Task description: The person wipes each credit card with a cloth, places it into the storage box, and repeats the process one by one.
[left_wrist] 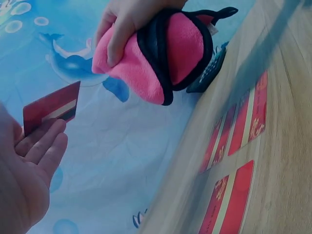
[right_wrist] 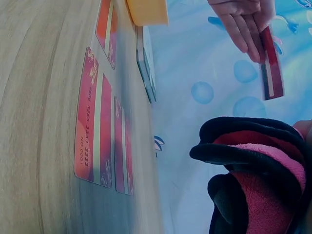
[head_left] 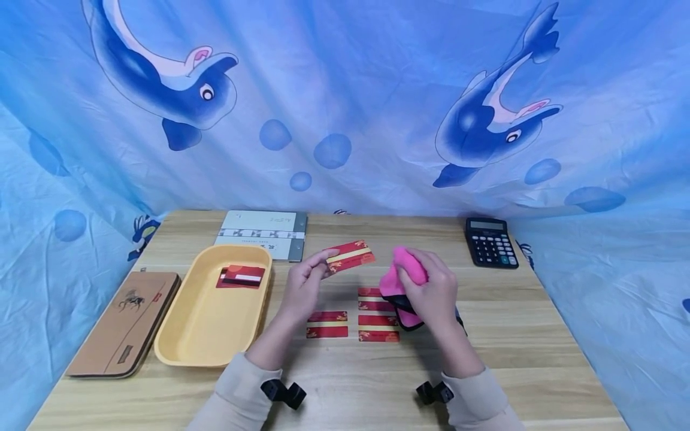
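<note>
Near the left edge of the desk (head_left: 539, 359), a yellow tray (head_left: 210, 323) holds overlapping red cards (head_left: 245, 275), one mostly hidden. Above the desk, the left hand (head_left: 304, 284) pinches a red-and-gold card (head_left: 353, 254), covering one end; the right hand (head_left: 433, 287) grips a partly hidden pink cloth (head_left: 392, 281).

Red card (head_left: 353, 254) and pink cloth (head_left: 390, 283) held apart

The left hand (head_left: 303, 287) pinches the card; the right hand (head_left: 433, 290) grips the cloth. From the held card, three similar cards (head_left: 379, 328) lie toward six o'clock, a calculator (head_left: 492, 242) at three, a pale notebook (head_left: 259, 224) at nine.
</note>
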{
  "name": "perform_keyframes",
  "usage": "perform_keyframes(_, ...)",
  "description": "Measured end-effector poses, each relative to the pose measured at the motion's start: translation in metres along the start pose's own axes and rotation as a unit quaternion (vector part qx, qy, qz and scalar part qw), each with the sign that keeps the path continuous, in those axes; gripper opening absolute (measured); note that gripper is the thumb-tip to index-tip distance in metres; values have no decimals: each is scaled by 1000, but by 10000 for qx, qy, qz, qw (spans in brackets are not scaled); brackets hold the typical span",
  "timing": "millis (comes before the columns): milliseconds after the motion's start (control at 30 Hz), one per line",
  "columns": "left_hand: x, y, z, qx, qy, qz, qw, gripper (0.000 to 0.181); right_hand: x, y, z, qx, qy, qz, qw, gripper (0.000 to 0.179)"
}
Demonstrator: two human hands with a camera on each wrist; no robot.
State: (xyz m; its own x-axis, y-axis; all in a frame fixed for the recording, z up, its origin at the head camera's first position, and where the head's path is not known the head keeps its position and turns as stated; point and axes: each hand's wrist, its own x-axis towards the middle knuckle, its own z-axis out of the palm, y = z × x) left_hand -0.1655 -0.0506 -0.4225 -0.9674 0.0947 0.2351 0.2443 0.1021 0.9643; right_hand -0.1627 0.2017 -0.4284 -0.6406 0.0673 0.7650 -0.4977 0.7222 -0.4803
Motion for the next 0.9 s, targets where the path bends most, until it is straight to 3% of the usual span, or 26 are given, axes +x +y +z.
perform_keyframes(100,1,-2,-1,-16,70,80,9999,35,0,1,-1,35,7,35,10000,35)
perform_keyframes(267,6,-7,-2,-316,149,46,9994,23,0,2,-2,95,-8,16,10000,36)
perform_keyframes(533,10,-10,-5,-662,575,-758,9933,26,2,-2,-3,161,52,-18,9999,36)
perform_keyframes(767,10,-11,8,-1212,206,-995,9874,33,3,-14,3,322,-57,-140,9994,35)
perform_keyframes(900,7,-10,17,-1253,-15,-1028,9868,34,2,-20,10,378,-124,-265,9989,35)
